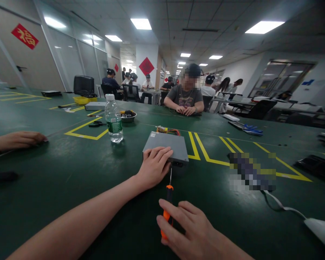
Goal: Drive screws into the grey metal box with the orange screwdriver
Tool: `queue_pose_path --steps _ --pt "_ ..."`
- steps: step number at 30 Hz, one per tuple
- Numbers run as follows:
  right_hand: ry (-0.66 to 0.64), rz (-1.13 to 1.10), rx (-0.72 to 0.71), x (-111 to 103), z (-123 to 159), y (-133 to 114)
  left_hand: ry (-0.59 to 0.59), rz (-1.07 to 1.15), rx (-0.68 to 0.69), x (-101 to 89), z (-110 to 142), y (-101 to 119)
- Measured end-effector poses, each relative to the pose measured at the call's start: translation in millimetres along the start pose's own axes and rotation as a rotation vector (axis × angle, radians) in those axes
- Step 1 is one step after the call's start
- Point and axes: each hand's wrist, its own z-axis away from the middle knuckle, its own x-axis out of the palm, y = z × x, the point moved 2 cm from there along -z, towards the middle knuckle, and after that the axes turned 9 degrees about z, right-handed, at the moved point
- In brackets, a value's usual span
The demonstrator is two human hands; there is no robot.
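Observation:
A grey metal computer power supply [166, 142] lies on the green table in front of me, its bundle of coloured wires at the far side. My left hand [154, 168] grips its near left edge, with the fingers laid over the top. Below it, my right hand [188, 225] has its fingers around the orange and black handle of a screwdriver [169, 195]. The screwdriver's thin shaft points away from me, and its tip is at the near face of the power supply. Whether the tip sits in a screw is too small to make out.
A water bottle [113, 121] stands left of the power supply, near a metal bowl [128, 116]. Another person's hand [20, 140] rests at the left. A person [186, 95] sits opposite. Yellow tape [206, 153], a dark blurred object [250, 171] and blue-handled tools [251, 130] are at the right.

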Motion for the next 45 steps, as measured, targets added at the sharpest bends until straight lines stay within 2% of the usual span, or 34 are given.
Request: queue_pose_path --steps 5,12,18,26,33,40,42,45 --pt "0.020 -0.020 0.038 1.5 2.5 -0.5 -0.003 0.025 -0.014 -0.8 -0.6 1.1" --pt "-0.074 -0.001 0.035 -2.5 4.1 2.6 0.009 0.034 -0.022 -1.0 -0.9 1.5" --pt "0.027 0.018 0.025 0.3 5.0 0.9 0.011 0.036 -0.021 -1.2 -1.6 2.1" --pt "-0.123 -0.012 0.044 -0.5 4.8 2.4 0.007 0.040 -0.025 -2.7 -2.2 3.3" --pt "-0.025 -0.019 0.045 3.8 7.1 1.2 0.004 0.037 -0.031 -1.8 -1.6 2.8" --pt "-0.129 -0.049 0.062 -1.8 4.4 3.2 0.010 0.034 -0.029 -2.2 -1.7 2.8" --pt "-0.097 -0.025 0.054 -1.5 5.6 4.4 0.008 0.037 -0.032 -2.4 -2.2 3.2" --pt "0.015 -0.004 0.060 -0.2 9.2 6.0 0.008 0.041 -0.039 -2.8 -2.8 3.8"
